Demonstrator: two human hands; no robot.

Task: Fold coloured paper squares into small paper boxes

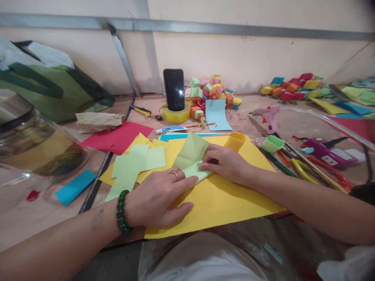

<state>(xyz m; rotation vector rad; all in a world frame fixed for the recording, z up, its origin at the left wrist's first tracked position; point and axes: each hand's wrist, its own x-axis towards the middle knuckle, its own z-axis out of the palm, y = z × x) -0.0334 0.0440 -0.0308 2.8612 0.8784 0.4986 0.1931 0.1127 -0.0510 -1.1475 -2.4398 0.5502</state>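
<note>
A light green sheet of paper (191, 148) with crease lines lies on a larger yellow sheet (234, 195). Its far part stands up a little, while the near edge is folded over. My right hand (224, 162) has its fingers curled and pinches the folded strip at its right side. On the left end of that fold rests my left hand (158, 195), its index finger stretched along the paper and its thumb apart. Loose light green pieces (131, 164) lie beside the left hand. A yellow folded paper tube (235, 141) stands beyond the right wrist.
A phone (174, 89) leans upright in a yellow tape roll (176, 114). Colourful paper boxes (202, 91) are heaped behind. At right are a pink glue gun (268, 117), a green paper tube (272, 144), pliers (303, 171) and a purple power strip (326, 152). A glass jar (38, 144) stands left.
</note>
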